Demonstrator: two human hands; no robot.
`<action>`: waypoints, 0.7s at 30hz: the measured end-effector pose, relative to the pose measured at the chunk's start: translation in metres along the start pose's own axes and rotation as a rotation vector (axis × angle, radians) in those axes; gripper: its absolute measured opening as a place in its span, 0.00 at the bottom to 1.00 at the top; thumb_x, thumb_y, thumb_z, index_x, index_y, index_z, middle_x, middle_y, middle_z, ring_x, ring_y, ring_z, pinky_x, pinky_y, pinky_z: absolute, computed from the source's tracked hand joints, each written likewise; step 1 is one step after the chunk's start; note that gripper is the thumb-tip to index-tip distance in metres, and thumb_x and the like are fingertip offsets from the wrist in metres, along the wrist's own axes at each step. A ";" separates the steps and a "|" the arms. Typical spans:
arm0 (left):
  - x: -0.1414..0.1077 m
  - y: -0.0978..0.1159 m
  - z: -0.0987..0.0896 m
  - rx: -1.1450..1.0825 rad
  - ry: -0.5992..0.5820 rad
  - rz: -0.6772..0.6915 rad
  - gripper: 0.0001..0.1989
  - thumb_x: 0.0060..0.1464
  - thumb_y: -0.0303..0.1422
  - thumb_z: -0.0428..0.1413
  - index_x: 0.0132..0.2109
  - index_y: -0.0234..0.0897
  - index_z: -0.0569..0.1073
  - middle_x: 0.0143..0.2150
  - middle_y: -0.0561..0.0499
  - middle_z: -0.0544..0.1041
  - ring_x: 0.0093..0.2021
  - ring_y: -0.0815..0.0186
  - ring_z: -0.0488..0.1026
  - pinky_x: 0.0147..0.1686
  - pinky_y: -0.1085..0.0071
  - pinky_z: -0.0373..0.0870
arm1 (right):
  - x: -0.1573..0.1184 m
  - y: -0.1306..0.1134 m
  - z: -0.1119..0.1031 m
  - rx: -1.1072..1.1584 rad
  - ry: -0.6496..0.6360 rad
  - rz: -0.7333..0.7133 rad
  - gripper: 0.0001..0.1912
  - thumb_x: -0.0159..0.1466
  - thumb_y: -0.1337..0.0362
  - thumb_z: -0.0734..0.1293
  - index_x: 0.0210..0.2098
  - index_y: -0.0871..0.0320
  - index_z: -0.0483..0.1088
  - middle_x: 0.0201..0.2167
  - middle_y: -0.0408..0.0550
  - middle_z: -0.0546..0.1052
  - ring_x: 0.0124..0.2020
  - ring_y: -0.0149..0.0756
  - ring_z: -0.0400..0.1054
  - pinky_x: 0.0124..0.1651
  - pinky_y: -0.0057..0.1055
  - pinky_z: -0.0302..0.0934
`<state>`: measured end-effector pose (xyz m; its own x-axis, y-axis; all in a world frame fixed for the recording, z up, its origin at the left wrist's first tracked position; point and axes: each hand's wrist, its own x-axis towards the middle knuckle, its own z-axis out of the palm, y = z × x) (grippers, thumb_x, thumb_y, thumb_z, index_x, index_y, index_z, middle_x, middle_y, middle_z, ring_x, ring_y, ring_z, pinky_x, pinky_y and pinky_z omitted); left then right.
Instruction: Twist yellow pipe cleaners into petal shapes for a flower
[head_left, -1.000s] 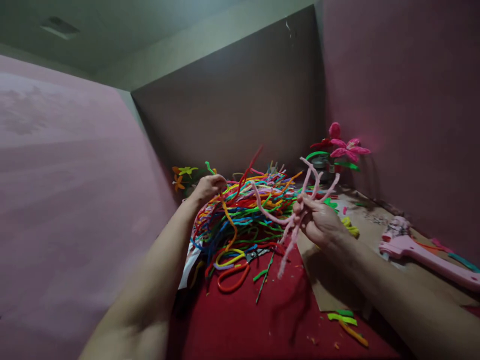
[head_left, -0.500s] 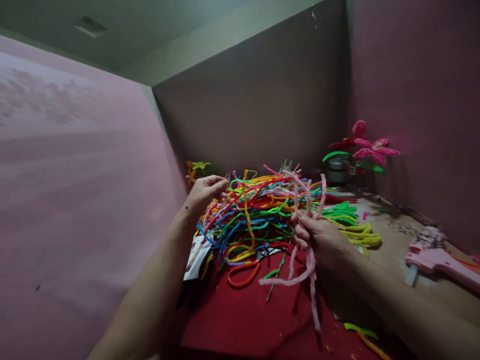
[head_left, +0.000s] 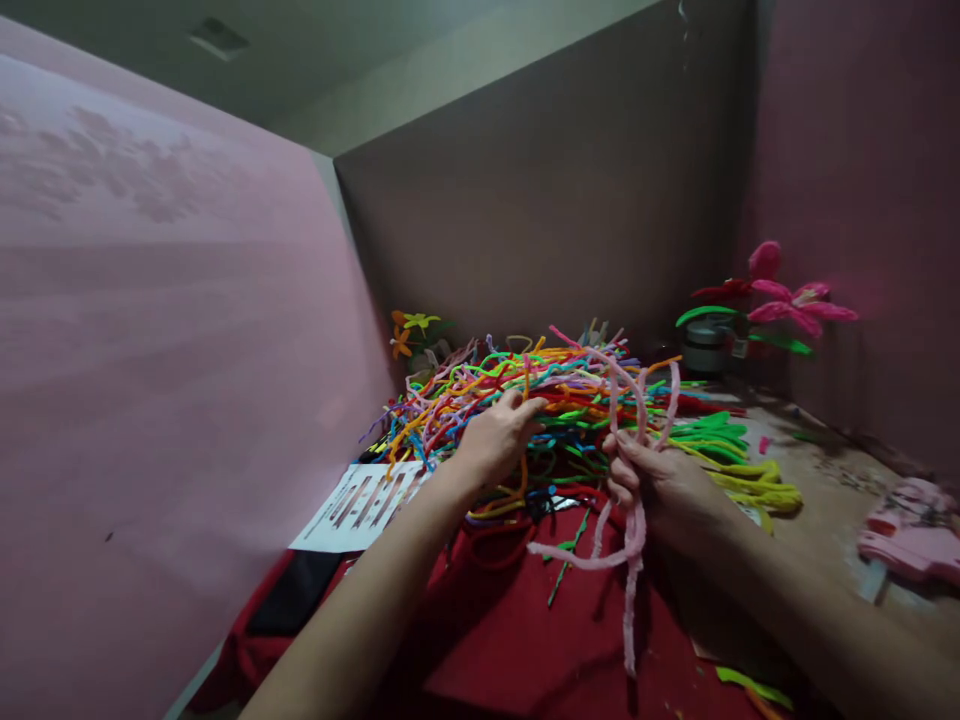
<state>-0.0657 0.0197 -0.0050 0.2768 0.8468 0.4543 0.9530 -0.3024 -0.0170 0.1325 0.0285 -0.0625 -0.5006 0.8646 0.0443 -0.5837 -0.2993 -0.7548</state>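
Several long fuzzy stems of many colours form a wide pile (head_left: pixel 570 400) at the middle. My left hand (head_left: pixel 499 435) is over the front left of this pile, fingers partly spread beside an upright orange stem (head_left: pixel 526 380). It holds nothing that I can make out. My right hand (head_left: pixel 637 470) is closed round a bundle of pale pink stems (head_left: pixel 631 545); their ends stick out above and below the fist, some bent into curves. Below the pile lie red-handled scissors (head_left: pixel 553 502), partly hidden, and a thin green twisted piece (head_left: pixel 568 560).
A printed sheet (head_left: pixel 360 508) and a dark flat object (head_left: pixel 295 592) lie at the left. Green and yellow stem bundles (head_left: pixel 765 490), a pink tool (head_left: pixel 911 540) and pink flowers (head_left: pixel 802 305) are at the right. A red cloth (head_left: pixel 487 640) covers the front.
My left hand has moved right and slightly down, from the pile's left end to the orange stem, and its fingers have parted. My right hand still grips the pink stems. The view has turned left.
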 end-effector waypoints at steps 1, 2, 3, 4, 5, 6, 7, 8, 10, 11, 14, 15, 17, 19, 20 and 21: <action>-0.003 -0.005 -0.009 -0.013 0.030 0.003 0.14 0.56 0.37 0.47 0.48 0.44 0.70 0.47 0.47 0.70 0.39 0.65 0.71 0.36 0.72 0.66 | 0.000 0.000 0.000 0.004 0.000 0.000 0.11 0.56 0.58 0.66 0.28 0.60 0.66 0.12 0.36 0.58 0.13 0.24 0.54 0.18 0.23 0.46; -0.006 -0.011 -0.018 -0.075 0.102 0.000 0.13 0.56 0.36 0.46 0.44 0.43 0.72 0.46 0.48 0.71 0.40 0.66 0.71 0.38 0.72 0.65 | 0.000 0.000 0.000 0.007 0.000 0.003 0.11 0.56 0.58 0.66 0.28 0.60 0.66 0.12 0.36 0.58 0.13 0.24 0.54 0.18 0.23 0.47; -0.008 -0.020 -0.026 -0.151 0.178 -0.020 0.12 0.56 0.36 0.47 0.41 0.40 0.74 0.43 0.48 0.73 0.40 0.66 0.71 0.39 0.73 0.65 | 0.000 0.000 0.000 0.008 0.001 0.008 0.10 0.56 0.58 0.66 0.28 0.60 0.66 0.12 0.36 0.58 0.13 0.24 0.54 0.18 0.23 0.47; -0.009 -0.030 -0.032 -0.215 0.224 -0.076 0.12 0.55 0.36 0.48 0.39 0.38 0.74 0.40 0.48 0.74 0.38 0.67 0.71 0.38 0.74 0.66 | 0.000 0.000 0.000 0.008 0.001 0.016 0.10 0.56 0.58 0.66 0.28 0.60 0.66 0.12 0.36 0.59 0.13 0.24 0.55 0.18 0.23 0.47; -0.009 -0.040 -0.037 -0.248 0.233 -0.175 0.12 0.54 0.35 0.49 0.39 0.37 0.75 0.36 0.49 0.76 0.34 0.67 0.72 0.35 0.74 0.66 | 0.000 0.000 0.000 0.007 0.000 0.024 0.10 0.56 0.59 0.66 0.28 0.60 0.66 0.12 0.36 0.59 0.13 0.24 0.55 0.18 0.23 0.47; -0.008 -0.052 -0.039 -0.236 0.189 -0.292 0.13 0.54 0.34 0.48 0.41 0.36 0.74 0.34 0.49 0.76 0.32 0.68 0.72 0.32 0.75 0.67 | 0.000 0.000 0.001 0.008 0.002 0.029 0.10 0.57 0.59 0.66 0.28 0.60 0.66 0.11 0.36 0.59 0.13 0.24 0.55 0.18 0.23 0.47; -0.006 -0.063 -0.039 -0.187 0.117 -0.373 0.12 0.52 0.33 0.49 0.40 0.36 0.75 0.33 0.51 0.77 0.31 0.68 0.72 0.32 0.75 0.66 | 0.000 0.000 0.001 0.010 0.004 0.032 0.09 0.57 0.59 0.65 0.28 0.60 0.66 0.11 0.36 0.59 0.13 0.24 0.55 0.18 0.23 0.48; -0.004 -0.072 -0.037 -0.166 0.076 -0.392 0.11 0.50 0.31 0.51 0.37 0.36 0.77 0.32 0.51 0.77 0.31 0.68 0.72 0.32 0.75 0.66 | 0.000 0.000 0.001 0.013 0.004 0.032 0.09 0.57 0.59 0.65 0.28 0.60 0.66 0.11 0.36 0.59 0.13 0.24 0.55 0.18 0.23 0.48; 0.000 -0.088 -0.028 -0.139 0.020 -0.403 0.08 0.45 0.28 0.53 0.31 0.36 0.78 0.29 0.51 0.78 0.30 0.67 0.72 0.31 0.75 0.64 | 0.000 0.000 0.002 0.016 0.003 0.033 0.09 0.57 0.59 0.65 0.28 0.60 0.66 0.11 0.36 0.59 0.13 0.24 0.56 0.18 0.23 0.47; 0.001 -0.093 -0.021 -0.125 -0.005 -0.406 0.08 0.44 0.28 0.54 0.30 0.37 0.78 0.27 0.51 0.78 0.29 0.67 0.72 0.30 0.75 0.64 | 0.000 0.000 0.002 0.014 0.001 0.032 0.09 0.57 0.59 0.65 0.28 0.60 0.66 0.12 0.36 0.59 0.13 0.24 0.56 0.18 0.23 0.47; 0.004 -0.099 -0.003 -0.086 -0.038 -0.406 0.07 0.42 0.29 0.55 0.28 0.38 0.78 0.26 0.50 0.77 0.28 0.66 0.71 0.28 0.74 0.62 | 0.000 0.000 0.001 0.004 -0.002 0.024 0.09 0.56 0.59 0.66 0.28 0.60 0.66 0.11 0.37 0.60 0.13 0.25 0.57 0.18 0.23 0.47; 0.004 -0.100 0.001 -0.076 -0.033 -0.405 0.07 0.42 0.29 0.54 0.27 0.38 0.78 0.27 0.49 0.78 0.28 0.65 0.71 0.28 0.74 0.61 | 0.000 0.000 0.000 0.002 0.000 0.023 0.09 0.56 0.59 0.66 0.28 0.60 0.66 0.12 0.37 0.60 0.13 0.25 0.57 0.18 0.23 0.47; 0.004 -0.101 0.003 -0.063 -0.010 -0.406 0.08 0.43 0.28 0.54 0.27 0.38 0.78 0.28 0.48 0.78 0.29 0.65 0.71 0.29 0.73 0.61 | 0.000 0.000 0.000 -0.002 0.005 0.028 0.09 0.56 0.59 0.66 0.28 0.60 0.66 0.11 0.36 0.60 0.13 0.25 0.56 0.18 0.23 0.47; 0.005 -0.102 -0.001 -0.064 0.023 -0.416 0.08 0.44 0.30 0.53 0.29 0.38 0.78 0.29 0.48 0.78 0.30 0.65 0.71 0.30 0.73 0.61 | 0.000 0.000 0.000 -0.006 0.006 0.040 0.09 0.56 0.59 0.65 0.28 0.60 0.66 0.11 0.36 0.60 0.13 0.25 0.57 0.18 0.23 0.47; 0.005 -0.102 -0.004 -0.069 0.042 -0.421 0.08 0.45 0.31 0.53 0.30 0.38 0.78 0.29 0.48 0.78 0.30 0.65 0.72 0.30 0.73 0.62 | 0.000 0.000 0.001 -0.006 0.003 0.042 0.09 0.57 0.59 0.65 0.28 0.60 0.66 0.11 0.36 0.59 0.13 0.25 0.57 0.18 0.23 0.47; 0.006 -0.102 -0.008 -0.077 0.062 -0.425 0.08 0.45 0.32 0.54 0.31 0.38 0.78 0.30 0.49 0.78 0.31 0.65 0.72 0.31 0.74 0.62 | 0.000 0.000 0.001 -0.005 0.000 0.043 0.09 0.57 0.59 0.65 0.28 0.60 0.66 0.11 0.36 0.59 0.12 0.25 0.57 0.18 0.23 0.47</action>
<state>-0.1626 0.0525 0.0067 -0.1487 0.8756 0.4595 0.9680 0.0339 0.2486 0.1318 0.0285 -0.0620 -0.5252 0.8509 0.0117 -0.5585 -0.3342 -0.7592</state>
